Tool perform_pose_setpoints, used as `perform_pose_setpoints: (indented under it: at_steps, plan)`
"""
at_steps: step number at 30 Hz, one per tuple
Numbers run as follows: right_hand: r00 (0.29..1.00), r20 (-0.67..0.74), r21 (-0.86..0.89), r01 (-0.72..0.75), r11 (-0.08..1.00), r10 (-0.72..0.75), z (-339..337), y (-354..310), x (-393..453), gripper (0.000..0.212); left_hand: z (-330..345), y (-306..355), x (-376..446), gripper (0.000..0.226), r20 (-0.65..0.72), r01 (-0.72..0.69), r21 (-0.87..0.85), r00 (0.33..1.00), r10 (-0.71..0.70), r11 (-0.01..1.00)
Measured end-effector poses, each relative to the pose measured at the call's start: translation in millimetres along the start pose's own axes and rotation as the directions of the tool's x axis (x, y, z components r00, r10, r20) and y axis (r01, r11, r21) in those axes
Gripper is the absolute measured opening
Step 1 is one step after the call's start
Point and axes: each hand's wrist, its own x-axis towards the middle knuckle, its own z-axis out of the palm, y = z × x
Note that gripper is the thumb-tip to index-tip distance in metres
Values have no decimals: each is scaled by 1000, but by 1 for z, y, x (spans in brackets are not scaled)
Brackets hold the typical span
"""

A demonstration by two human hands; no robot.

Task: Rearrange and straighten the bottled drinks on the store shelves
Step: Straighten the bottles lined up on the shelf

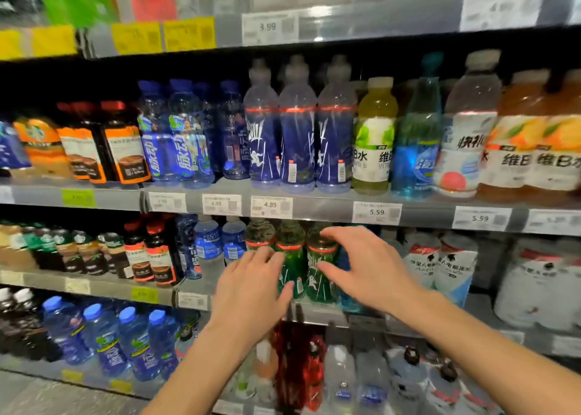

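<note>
The green bottles (290,257) stood in a short row at the front of the shelf (317,312), the second one up from the bottom, and everything here is placed from them. There were three that showed, each with a red ring near the top. The left hand (251,292) was just in front of the left one, with its fingers straight and spread, and the fingertips lay over the label; whether they pressed on it could not be told. The right hand (367,267) was at the right one, fingers loose and apart, thumb low and the other fingers up near the red ring, not wrapped round it. So neither hand was holding a bottle. To do this step well, I think each hand should take one bottle softly round the middle, turn it so the label faces out, and slide it until it lines up with the front edge. Pushing high up near the cap could tip one into the next. Just left of the green bottles stood small clear bottles with blue labels (220,245). Just right of them were white packs (440,267). Right above them, one shelf up, stood tall dark blue bottles (297,141) with price tags (271,206) under them. Below them were red bottles (298,364), blurry.
</note>
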Motion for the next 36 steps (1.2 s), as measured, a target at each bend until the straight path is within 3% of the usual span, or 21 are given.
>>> perform_pose_setpoints:
  at_steps: [12, 19, 30, 36]
  plan:
    - [994, -109, -48, -19, 999, 14, -81, 30, 13, 60, -58, 53, 58, 45, -156, -84, 15, 984, 85, 996]
    - [987, -149, -55, -70, 996, 61, -117, 57, 15, 65, -70, 86, 86, 46, -172, -150, -57, 975, 138, 987]
    - [977, -127, -55, -181, 982, 173, -140, 102, 7, 58, -62, 118, 122, 51, -159, -157, -196, 979, 126, 968]
    - [953, -205, 31, -219, 975, 221, -150, 130, 13, 39, -65, 133, 139, 47, -173, -171, -225, 976, 133, 959]
